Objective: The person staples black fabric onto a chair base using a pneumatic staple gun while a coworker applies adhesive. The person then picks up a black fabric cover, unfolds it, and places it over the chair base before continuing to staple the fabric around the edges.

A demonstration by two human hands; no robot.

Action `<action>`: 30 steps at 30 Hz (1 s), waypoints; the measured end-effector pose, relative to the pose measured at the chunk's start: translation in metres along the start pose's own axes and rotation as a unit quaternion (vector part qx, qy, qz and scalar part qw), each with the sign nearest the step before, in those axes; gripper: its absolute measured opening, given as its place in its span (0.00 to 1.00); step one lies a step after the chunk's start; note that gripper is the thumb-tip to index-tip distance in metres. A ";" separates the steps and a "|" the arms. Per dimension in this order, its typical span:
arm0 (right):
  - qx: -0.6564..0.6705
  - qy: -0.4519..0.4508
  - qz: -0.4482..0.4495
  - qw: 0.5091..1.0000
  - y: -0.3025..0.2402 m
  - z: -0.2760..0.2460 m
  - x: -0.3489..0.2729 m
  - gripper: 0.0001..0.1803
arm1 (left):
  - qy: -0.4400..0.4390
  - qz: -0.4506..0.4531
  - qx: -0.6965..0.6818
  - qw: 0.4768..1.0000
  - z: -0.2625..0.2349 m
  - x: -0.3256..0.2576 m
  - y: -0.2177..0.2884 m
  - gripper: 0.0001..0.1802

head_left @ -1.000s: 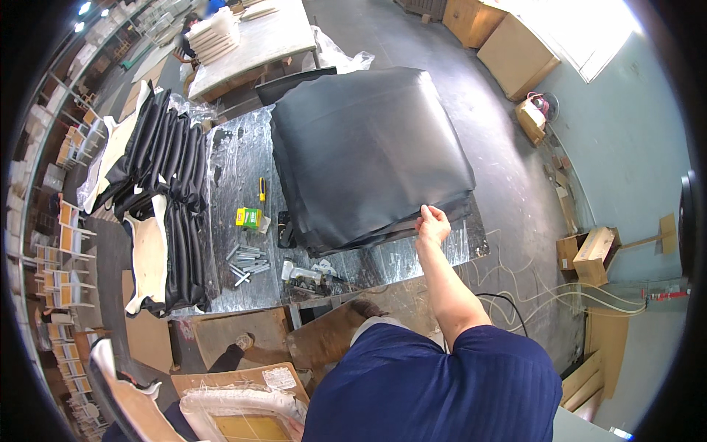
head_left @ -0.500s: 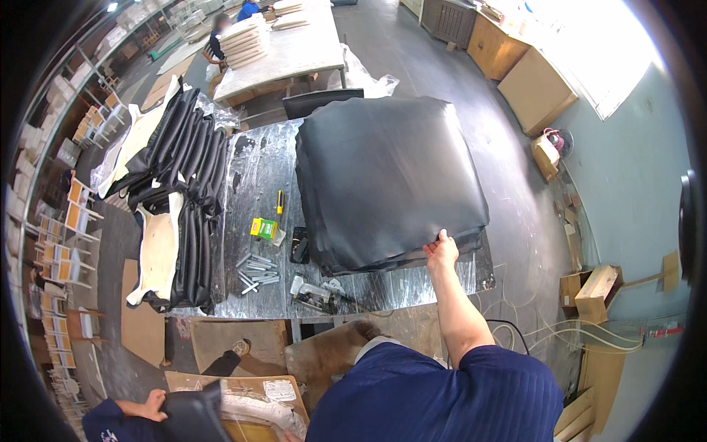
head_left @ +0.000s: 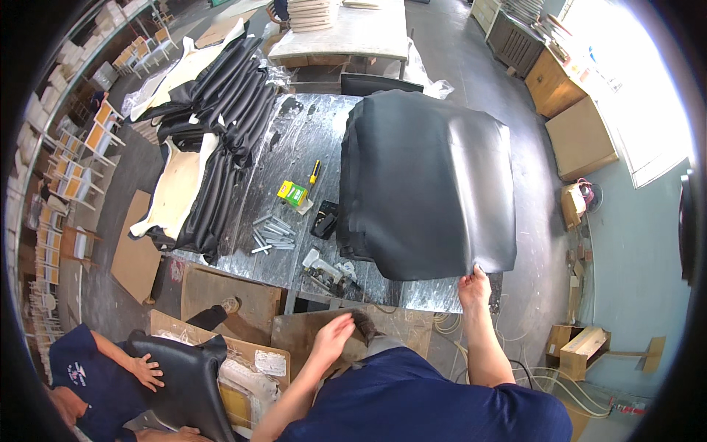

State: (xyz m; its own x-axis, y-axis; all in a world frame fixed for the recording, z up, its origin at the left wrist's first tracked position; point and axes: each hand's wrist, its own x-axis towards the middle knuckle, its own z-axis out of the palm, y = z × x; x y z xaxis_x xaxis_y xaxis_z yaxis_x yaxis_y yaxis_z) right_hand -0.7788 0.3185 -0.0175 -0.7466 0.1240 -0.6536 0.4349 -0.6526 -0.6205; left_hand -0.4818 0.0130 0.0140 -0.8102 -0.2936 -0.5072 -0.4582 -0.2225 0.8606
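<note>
A stack of black leather-like sheets (head_left: 412, 184) lies on the table. My right hand (head_left: 475, 287) pinches the front edge of the top sheet near its right corner, thumb on top. A raised fold runs from there across the sheet, and its right part sticks out beyond the table. My left hand (head_left: 333, 337) is in front of the table's near edge, fingers stretched and holding nothing. The nearest things to it are a clear plastic container (head_left: 324, 269) and small metal parts on the table corner.
On the plastic-covered table (head_left: 302, 132) lie several metal rods (head_left: 274, 236), a green-yellow box (head_left: 292, 193), a yellow cutter (head_left: 315, 172) and a black tool (head_left: 325, 219). Folded black covers (head_left: 228, 110) are piled at left. A co-worker (head_left: 88, 376) handles a black padded seat (head_left: 180, 376) at lower left.
My left hand has come into view from below. The top sheet's right side has lifted into a fold with my right hand on its edge. The view has turned; the co-worker's seat shows more.
</note>
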 end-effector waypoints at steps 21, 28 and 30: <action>-0.090 0.062 0.075 0.991 -0.012 -0.112 -0.068 0.13 | -0.018 -0.017 -0.329 0.944 0.044 0.213 0.077 0.17; -0.029 0.088 0.082 0.992 0.025 -0.127 -0.063 0.10 | 0.020 0.110 -0.104 0.988 0.026 0.183 0.101 0.20; -0.008 0.083 0.079 0.993 0.032 -0.135 -0.058 0.10 | 0.054 0.107 -0.102 0.988 0.021 0.168 0.099 0.22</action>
State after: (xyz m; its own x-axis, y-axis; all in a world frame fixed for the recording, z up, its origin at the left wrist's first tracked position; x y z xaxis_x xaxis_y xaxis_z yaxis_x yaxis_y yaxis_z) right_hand -0.6532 0.3915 -0.0578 -0.5761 0.1434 -0.8047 0.5493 -0.6611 -0.5111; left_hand -0.6711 -0.0385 0.0149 -0.8322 -0.4486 -0.3258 -0.1880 -0.3245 0.9270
